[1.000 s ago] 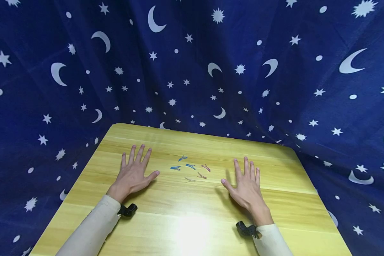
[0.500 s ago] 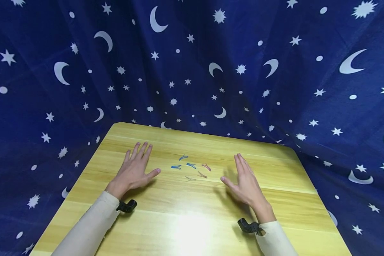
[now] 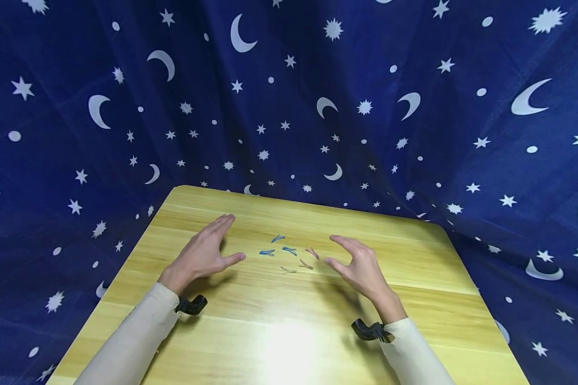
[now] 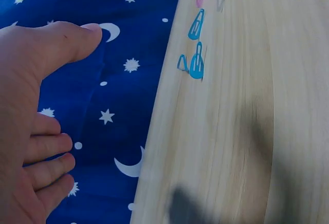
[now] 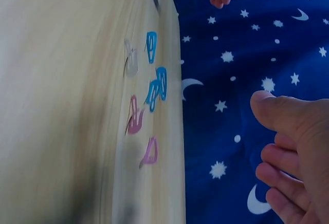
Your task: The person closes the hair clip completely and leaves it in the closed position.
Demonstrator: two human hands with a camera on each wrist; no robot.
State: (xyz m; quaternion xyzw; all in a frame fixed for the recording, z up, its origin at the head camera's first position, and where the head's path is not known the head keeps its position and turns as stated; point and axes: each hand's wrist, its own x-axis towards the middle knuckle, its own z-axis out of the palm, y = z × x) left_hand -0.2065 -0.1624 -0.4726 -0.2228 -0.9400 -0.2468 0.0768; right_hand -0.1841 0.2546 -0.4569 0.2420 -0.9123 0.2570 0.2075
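Note:
Several snap hair clips lie spread on the wooden table between my hands. Three are blue: a far clip [image 3: 278, 238], a left clip [image 3: 267, 252] and a middle clip [image 3: 289, 250]. Right of them are a pink clip [image 3: 312, 253] and a reddish-pink clip [image 3: 306, 264]; a pale greyish clip [image 3: 289, 270] lies nearest my body. All look snapped apart in the head view. My left hand [image 3: 199, 256] is held above the table left of the blue clips, thumb apart, holding nothing. My right hand [image 3: 363, 270] hovers right of the pink clips, fingers bent gently inward, also holding nothing.
The wooden table [image 3: 221, 342] has a bright glare spot near its front. A dark blue curtain [image 3: 289, 107] with moons and stars hangs behind it and at both sides. Each wrist bears a small black camera, the left camera [image 3: 192, 305] and the right camera [image 3: 368, 330].
Both hands have turned from palm-down and spread to palms facing inward, fingers drawn together. The right hand's fingertips have swung left toward the pink clips. The clips lie where they were.

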